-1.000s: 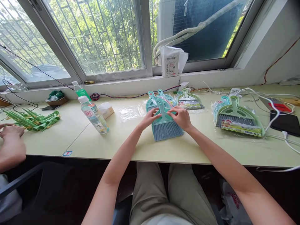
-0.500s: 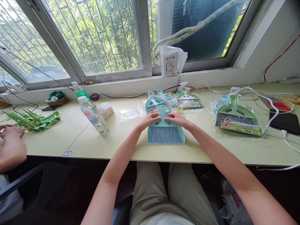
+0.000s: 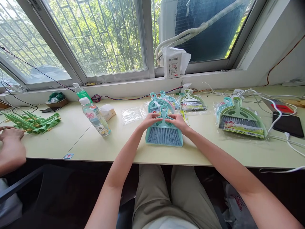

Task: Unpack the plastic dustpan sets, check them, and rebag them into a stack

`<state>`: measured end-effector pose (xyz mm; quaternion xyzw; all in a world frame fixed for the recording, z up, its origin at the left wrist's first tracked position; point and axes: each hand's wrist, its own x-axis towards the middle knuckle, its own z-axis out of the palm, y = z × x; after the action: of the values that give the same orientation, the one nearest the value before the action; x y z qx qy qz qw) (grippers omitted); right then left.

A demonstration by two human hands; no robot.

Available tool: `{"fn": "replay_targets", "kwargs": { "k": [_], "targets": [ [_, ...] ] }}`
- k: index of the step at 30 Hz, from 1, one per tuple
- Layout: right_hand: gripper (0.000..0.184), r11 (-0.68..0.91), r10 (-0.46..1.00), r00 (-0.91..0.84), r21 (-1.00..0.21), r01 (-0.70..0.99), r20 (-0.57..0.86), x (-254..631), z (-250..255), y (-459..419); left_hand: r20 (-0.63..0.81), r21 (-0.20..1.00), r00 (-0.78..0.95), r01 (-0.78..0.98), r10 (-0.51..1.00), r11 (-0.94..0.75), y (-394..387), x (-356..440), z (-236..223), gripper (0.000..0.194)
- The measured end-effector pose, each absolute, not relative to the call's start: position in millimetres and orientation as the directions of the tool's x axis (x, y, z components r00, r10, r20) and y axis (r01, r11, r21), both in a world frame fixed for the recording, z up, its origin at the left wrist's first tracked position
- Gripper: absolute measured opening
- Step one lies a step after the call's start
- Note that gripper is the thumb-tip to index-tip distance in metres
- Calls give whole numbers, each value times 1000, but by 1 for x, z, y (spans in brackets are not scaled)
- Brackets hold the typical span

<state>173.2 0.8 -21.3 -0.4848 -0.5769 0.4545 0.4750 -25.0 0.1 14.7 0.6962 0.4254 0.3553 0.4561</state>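
1 head camera, facing forward and down over table [image 3: 71, 140]

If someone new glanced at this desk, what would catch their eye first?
Probably the teal brush and dustpan set, front and center, with the left hand and right hand at its neck. Next, perhaps, the wrapped green set to the right, and the green stalks at far left.
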Motion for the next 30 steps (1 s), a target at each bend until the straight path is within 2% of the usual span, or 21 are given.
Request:
{"fn": "replay_targets", "kwargs": {
  "k": [5, 7, 8, 9, 11, 13, 15, 17, 23, 30],
  "targets": [
    [55, 138, 989, -69, -985, 105, 131, 188, -17, 11, -18, 978, 566, 183, 824, -104, 0, -32, 15, 42],
    [57, 186, 982, -37, -955, 231, 183, 205, -16, 19, -23, 984, 567, 160, 824, -83, 1, -33, 12, 44],
    [55, 228, 970, 1, -906, 356, 244, 214, -17, 23, -21, 987, 548, 143, 836, -69, 2, -33, 11, 44],
    [50, 265, 945, 33, -820, 508, 326, 225, -19, 27, -18, 991, 528, 120, 849, -53, 2, -33, 10, 45],
    [43, 277, 888, 13, -557, 783, 459, 244, -26, 35, 0, 998, 492, 50, 871, -28, 3, -33, 9, 48],
    [46, 252, 891, -84, -330, 910, 446, 259, -36, 41, 44, 999, 460, -37, 887, -31, 3, -33, 9, 53],
    [44, 226, 922, -137, -218, 949, 361, 268, -46, 46, 91, 993, 421, -104, 902, -51, 4, -33, 10, 57],
    [39, 205, 938, -139, -186, 961, 319, 271, -52, 50, 123, 987, 371, -140, 920, -75, 6, -34, 10, 60],
    [24, 213, 919, -118, -224, 951, 375, 272, -52, 55, 151, 978, 249, -176, 957, -108, 18, -40, 4, 65],
    [19, 210, 909, -117, -199, 957, 401, 271, -51, 52, 140, 982, 218, -153, 966, -108, 24, -42, -1, 65]
  ]
}}
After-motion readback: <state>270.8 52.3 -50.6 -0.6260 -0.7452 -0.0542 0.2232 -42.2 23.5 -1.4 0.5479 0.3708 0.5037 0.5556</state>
